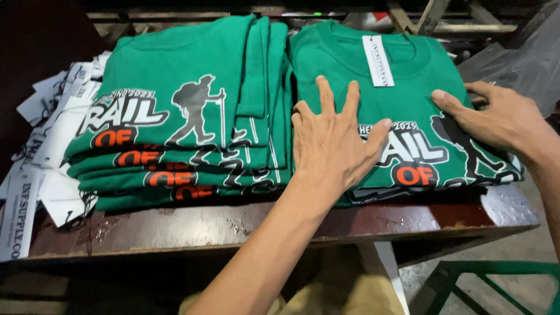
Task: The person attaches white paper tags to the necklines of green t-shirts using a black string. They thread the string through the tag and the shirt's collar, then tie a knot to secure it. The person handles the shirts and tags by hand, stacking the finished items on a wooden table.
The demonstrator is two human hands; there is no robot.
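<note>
Left hand (pixel 329 140) lies flat, fingers (pixel 324 93) spread, on the folded green T-shirt (pixel 402 99) – right hand (pixel 501 119), fingers apart, presses its edge – second T-shirt stack (pixel 181 116) beside, on the tabletop (pixel 233 224)

The left hand (pixel 332 140) hides part of the folded shirt's (pixel 402 99) print; lower shirts in the stack (pixel 175 146) show only edges.

A worn brown wooden table (pixel 373 224) stands over grey concrete floor (pixel 513 248).
</note>
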